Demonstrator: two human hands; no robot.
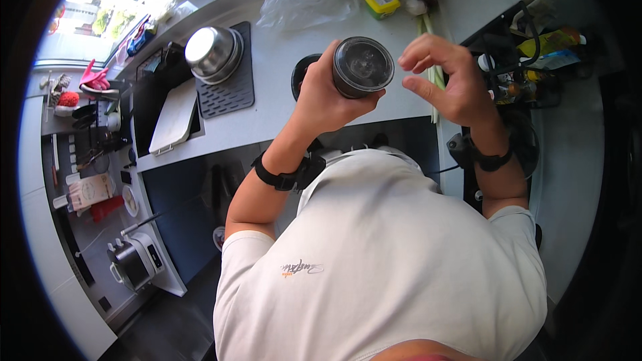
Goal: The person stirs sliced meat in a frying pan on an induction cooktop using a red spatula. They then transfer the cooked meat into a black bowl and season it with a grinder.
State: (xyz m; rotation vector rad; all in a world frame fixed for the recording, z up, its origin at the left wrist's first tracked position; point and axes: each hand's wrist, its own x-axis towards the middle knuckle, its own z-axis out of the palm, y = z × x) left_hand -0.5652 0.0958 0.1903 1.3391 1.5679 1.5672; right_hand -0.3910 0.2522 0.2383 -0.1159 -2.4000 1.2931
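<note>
My left hand point(328, 90) is wrapped round a dark cylindrical container point(363, 65) with a clear, shiny round top facing up. It is held above the counter; what is inside shows only as something dark. My right hand point(447, 75) hovers just right of the container, apart from it, with fingers curved and spread and nothing between them. Behind my left hand a black round object point(298, 77) sits on the white counter point(277, 108), mostly hidden. Pale green stalks point(428, 27) lie behind my right hand, partly covered by it.
Stacked metal bowls point(212, 55) stand on a grey drying mat point(234, 97) at the left. A white cutting board point(174, 117) leans by the sink. Toward the back lie a clear plastic bag point(304, 7) and a yellow tub point(382, 3). A black rack point(525, 60) with bottles stands right.
</note>
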